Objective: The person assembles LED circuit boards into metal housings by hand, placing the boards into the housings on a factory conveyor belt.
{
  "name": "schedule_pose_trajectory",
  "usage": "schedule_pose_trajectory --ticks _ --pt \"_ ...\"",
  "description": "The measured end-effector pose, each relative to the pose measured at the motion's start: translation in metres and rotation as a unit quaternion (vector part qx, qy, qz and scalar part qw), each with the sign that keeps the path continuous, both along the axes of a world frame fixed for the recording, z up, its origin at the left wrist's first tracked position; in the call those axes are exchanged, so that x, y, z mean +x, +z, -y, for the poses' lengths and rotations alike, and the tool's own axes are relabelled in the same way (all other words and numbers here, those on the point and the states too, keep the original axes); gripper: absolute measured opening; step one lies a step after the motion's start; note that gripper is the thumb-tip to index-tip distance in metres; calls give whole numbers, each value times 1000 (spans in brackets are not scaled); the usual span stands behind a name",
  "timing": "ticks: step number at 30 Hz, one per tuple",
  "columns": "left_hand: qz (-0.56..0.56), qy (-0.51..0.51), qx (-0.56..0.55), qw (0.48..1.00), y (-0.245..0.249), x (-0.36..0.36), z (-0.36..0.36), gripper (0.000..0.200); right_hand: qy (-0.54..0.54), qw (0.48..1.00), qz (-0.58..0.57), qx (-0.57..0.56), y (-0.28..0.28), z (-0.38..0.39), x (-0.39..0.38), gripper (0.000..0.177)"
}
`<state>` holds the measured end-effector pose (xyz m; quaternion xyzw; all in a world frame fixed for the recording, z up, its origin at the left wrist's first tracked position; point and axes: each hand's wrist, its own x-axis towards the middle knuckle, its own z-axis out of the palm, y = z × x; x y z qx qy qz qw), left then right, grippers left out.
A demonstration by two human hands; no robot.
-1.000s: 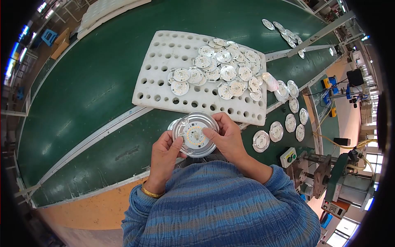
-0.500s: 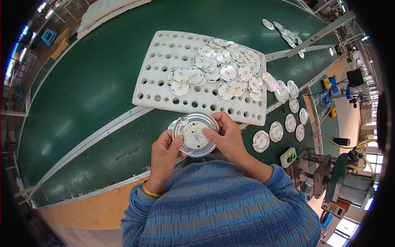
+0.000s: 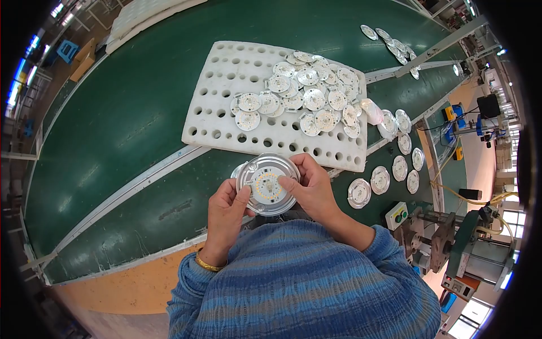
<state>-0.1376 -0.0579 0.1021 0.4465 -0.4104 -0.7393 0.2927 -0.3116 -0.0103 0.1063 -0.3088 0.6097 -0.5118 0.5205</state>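
Both hands grip a round metal lamp housing (image 3: 270, 209) with a white LED board (image 3: 265, 179) lying inside it, a ring of small yellow LEDs on its face. My left hand (image 3: 227, 206) pinches the left rim, thumb on top. From the right, my right hand (image 3: 311, 189) holds the rim, its thumb lying on the board and its fingers behind. Part of another round piece (image 3: 237, 170) shows behind the housing on the left. Just beyond the hands, a white foam tray (image 3: 206, 121) with rows of holes carries a heap of loose LED boards (image 3: 313, 100).
Several discs in metal housings (image 3: 359, 193) lie on the green table (image 3: 130, 141) to the right. A plastic bag (image 3: 371, 112) touches the tray's right side. More discs (image 3: 395, 48) lie far right. A green-button box (image 3: 397, 215) and a press machine (image 3: 451, 243) stand near my right arm.
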Motion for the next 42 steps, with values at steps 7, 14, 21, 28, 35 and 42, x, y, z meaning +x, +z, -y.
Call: schedule_pose_trajectory --ticks 7,14,21,28,35,42 --pt "11 5 2 1000 -1 0 -2 16 0 1000 5 0 -2 -2 1 25" --pt "9 9 3 1000 -2 1 -4 16 1 1000 15 -4 -2 -3 2 25" --pt "9 8 4 1000 -1 2 -5 17 4 1000 8 -2 -2 -4 3 25" --pt "11 7 4 1000 0 1 -6 17 4 1000 3 -5 -2 -5 2 25" --pt "8 4 2 1000 -2 2 -7 17 7 1000 -4 -5 -3 -6 2 26" --pt "11 4 9 1000 -2 2 -6 16 3 1000 2 -9 -7 -6 2 27"
